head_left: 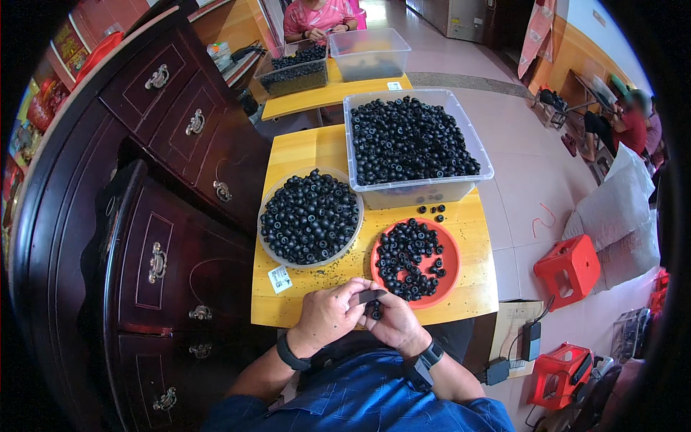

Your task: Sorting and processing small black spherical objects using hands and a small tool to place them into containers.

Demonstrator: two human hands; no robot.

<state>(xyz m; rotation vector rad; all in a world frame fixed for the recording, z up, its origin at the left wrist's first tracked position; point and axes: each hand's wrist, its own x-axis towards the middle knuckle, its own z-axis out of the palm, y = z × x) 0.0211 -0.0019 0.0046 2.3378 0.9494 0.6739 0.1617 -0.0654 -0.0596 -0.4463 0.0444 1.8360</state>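
Note:
Close together at the table's near edge are both my hands. My left hand is closed, its fingertips pinching a dark flat blade-like strip that reaches across to the right thumb. Curled fingers of my right hand hold several small black ring-shaped parts below the strip. Just beyond lies a round orange-red tray partly covered with such parts. Left of it, a round clear tub is heaped with them. Behind stands a large clear rectangular bin, also full of them.
Black crumbs and a few loose parts dot the yellow table. A dark wooden cabinet stands close on the left. Across a second table with two clear bins sits a person in pink. Red stools stand right.

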